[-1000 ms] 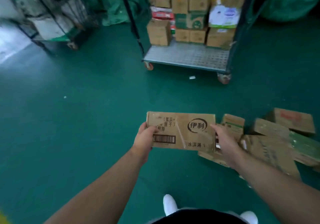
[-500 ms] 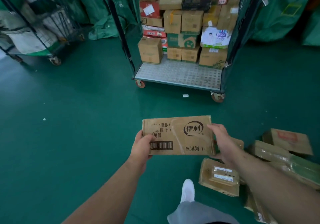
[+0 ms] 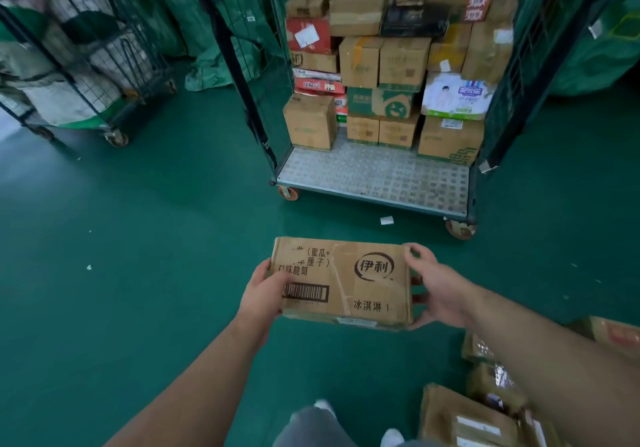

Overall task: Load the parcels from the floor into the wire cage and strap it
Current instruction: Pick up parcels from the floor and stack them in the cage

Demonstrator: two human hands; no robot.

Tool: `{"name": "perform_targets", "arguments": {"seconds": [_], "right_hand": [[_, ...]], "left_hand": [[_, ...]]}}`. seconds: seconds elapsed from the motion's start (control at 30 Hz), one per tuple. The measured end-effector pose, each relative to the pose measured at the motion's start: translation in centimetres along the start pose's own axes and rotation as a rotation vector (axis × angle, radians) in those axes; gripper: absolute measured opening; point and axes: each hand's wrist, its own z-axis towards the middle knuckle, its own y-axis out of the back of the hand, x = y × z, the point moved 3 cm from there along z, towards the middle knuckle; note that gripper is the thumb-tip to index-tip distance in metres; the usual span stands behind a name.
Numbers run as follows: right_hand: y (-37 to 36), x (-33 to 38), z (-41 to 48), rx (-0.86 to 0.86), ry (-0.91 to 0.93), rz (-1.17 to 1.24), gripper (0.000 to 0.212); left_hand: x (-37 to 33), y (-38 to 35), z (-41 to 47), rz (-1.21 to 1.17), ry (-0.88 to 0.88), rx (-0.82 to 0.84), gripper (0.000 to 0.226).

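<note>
Both hands clamp one flat cardboard parcel [image 3: 343, 282] by its short ends, clear of the floor: left hand [image 3: 265, 292] at 9 o'clock, thumb on top; right hand [image 3: 438, 290] at 3 o'clock, fingers curled over the far corner. The wire cage [image 3: 374, 173], at 12 o'clock, shows bare deck before a tall box stack [image 3: 391, 65]. Risks, as judged: an end-only hold may slip; more parcels [image 3: 467, 419] at 5 o'clock, near the feet, invite tripping; a hard push could topple the stack.

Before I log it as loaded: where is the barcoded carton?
In the head view's lower centre, the barcoded carton is in the air, left hand and right hand gripping its ends, short of the wire cage.
</note>
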Motion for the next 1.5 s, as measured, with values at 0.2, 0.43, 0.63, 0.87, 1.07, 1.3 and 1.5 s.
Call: {"name": "perform_targets", "arguments": {"seconds": [0.2, 0.43, 0.63, 0.87, 1.07, 1.3, 1.5], "right_hand": [[-1.3, 6.0, 8.0, -0.167, 0.059, -0.037, 0.024], [-0.4, 13.6, 13.2, -0.417, 0.171, -0.049, 0.013], [1.7, 18.6, 15.5, -0.620, 0.269, 0.104, 0.011], [8.9, 25.9, 21.9, -0.731, 0.316, -0.021, 0.033], [16.3, 35.2, 26.5, -0.709, 0.428, 0.259, 0.017], [22.5, 46.0, 31.8, -0.757, 0.496, 0.452, 0.014], [27.4, 54.7, 38.3, -0.778, 0.538, 0.727, 0.018]], "left_hand": [[-6.9, -1.0, 11.3, 0.108, -0.074, 0.037, 0.041], [-17.8, -5.4, 22.6, 0.194, -0.168, 0.186, 0.029], [-28.0, -13.6, 28.5, 0.265, -0.291, 0.380, 0.025], [-37.1, -26.6, 34.3, 0.230, -0.326, 0.412, 0.027], [-45.9, -36.4, 38.5, 0.237, -0.390, 0.440, 0.063], [-53.0, -45.6, 40.7, 0.126, -0.418, 0.539, 0.100], [-54.7, -54.2, 45.2, 0.208, -0.371, 0.709, 0.048]]}}
